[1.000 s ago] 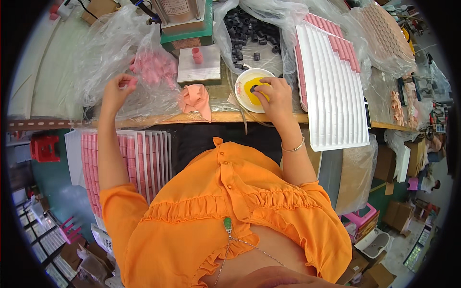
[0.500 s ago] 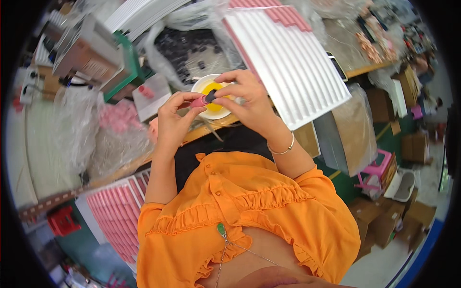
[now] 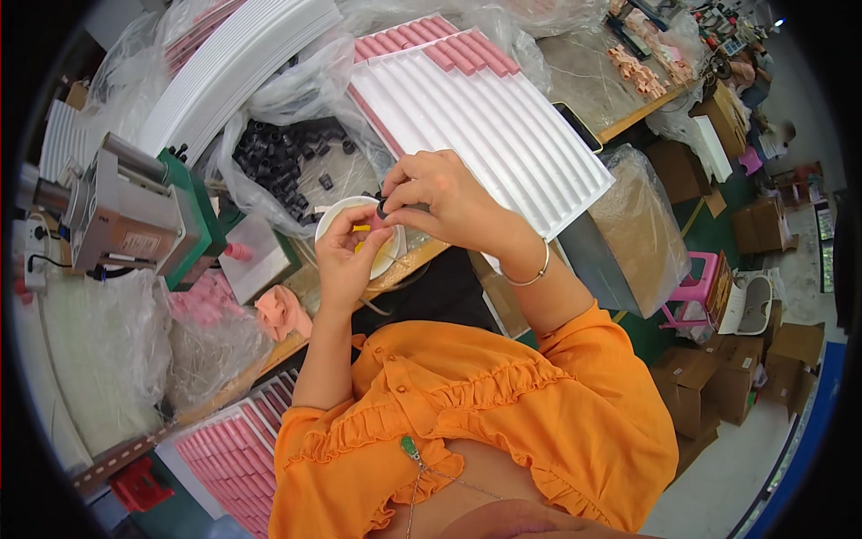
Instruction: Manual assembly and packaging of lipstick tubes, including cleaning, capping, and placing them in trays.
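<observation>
My left hand (image 3: 346, 260) is closed on a small pink tube, mostly hidden behind its fingers in this view. At the tube's end, my right hand (image 3: 444, 199) pinches a black cap (image 3: 382, 209) between thumb and fingers. The two hands nearly meet above a white bowl (image 3: 327, 218) with something yellow inside. Beyond the bowl lies a heap of small black caps (image 3: 274, 166) in clear plastic sheeting. To the right of the heap is a white ribbed tray (image 3: 512, 135), with pink tubes (image 3: 473, 51) in the far ends of its grooves.
A metal press with a green plate (image 3: 184, 220) stands at left, beside a pink piece (image 3: 238, 251). Salmon cloth (image 3: 283, 312) lies near the table edge. A phone (image 3: 576, 127) lies right of the tray. Cardboard boxes (image 3: 687, 373) and a pink stool (image 3: 696, 287) stand on the floor.
The view has shifted, showing more of the black caps and the press. My hands have drawn closer together, and the pink tube, plainly seen before, is now mostly covered by my fingers.
</observation>
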Tool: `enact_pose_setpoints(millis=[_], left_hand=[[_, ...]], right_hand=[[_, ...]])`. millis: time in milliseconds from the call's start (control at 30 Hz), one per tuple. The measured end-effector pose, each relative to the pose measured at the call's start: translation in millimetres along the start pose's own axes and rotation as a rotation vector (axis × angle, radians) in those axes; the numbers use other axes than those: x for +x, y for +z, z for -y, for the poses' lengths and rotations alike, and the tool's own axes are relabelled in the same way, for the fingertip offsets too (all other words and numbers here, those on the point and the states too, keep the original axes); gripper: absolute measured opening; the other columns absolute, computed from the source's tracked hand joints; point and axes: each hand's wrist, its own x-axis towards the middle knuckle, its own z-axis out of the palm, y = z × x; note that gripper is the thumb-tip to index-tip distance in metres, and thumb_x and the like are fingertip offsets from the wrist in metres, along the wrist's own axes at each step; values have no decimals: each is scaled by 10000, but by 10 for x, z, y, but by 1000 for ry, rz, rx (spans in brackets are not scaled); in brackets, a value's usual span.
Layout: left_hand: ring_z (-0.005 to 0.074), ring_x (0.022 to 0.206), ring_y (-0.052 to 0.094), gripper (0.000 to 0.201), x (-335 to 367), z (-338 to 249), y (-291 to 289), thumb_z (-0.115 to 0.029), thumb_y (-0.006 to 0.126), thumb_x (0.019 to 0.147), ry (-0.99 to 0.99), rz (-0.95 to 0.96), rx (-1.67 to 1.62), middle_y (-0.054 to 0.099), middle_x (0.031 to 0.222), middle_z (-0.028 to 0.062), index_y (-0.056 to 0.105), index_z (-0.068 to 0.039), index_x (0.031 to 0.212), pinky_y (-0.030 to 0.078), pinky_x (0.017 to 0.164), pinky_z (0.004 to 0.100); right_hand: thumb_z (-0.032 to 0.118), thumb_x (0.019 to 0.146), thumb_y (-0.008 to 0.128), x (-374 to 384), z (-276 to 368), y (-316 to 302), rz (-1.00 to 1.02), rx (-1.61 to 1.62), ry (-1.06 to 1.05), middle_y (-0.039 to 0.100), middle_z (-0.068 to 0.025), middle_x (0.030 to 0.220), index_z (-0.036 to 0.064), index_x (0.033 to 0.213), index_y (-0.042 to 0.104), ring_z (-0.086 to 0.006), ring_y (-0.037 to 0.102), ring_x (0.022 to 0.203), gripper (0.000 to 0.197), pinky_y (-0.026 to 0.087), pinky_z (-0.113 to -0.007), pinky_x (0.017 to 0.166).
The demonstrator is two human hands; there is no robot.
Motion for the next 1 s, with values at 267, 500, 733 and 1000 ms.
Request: enact_pose_setpoints(millis=[267,500,733,1000], left_hand=[[115,981,623,304,19,-43,-322,-2,624,912,-149,-93,104,645,1101,84,556,34,1206,503,806,239],[136,1015,612,309,-147,-122,-704,44,612,898,-68,-227,172,634,1111,87,559,44,1202,470,898,238],[95,927,618,271,-256,-303,-910,7,676,870,-62,-317,171,654,1035,56,602,33,1129,485,792,204],[54,764,616,210,-577,-490,-1122,2,710,838,-82,-294,344,678,920,27,670,20,1044,478,648,183]], right_hand=[[363,777,771,342,-2135,-276,-482,-465,679,702,-124,936,55,943,717,-271,664,893,354,526,-378,749],[397,794,748,243,-2838,-150,-340,-785,792,684,-148,972,72,973,686,-321,656,919,377,516,-450,778],[236,822,757,432,-291,-117,16,-61,379,713,-49,881,68,1037,668,-188,653,707,287,502,-309,654],[163,742,788,382,336,1009,204,186,28,692,-103,922,70,1100,663,-265,653,780,391,500,-346,739]])
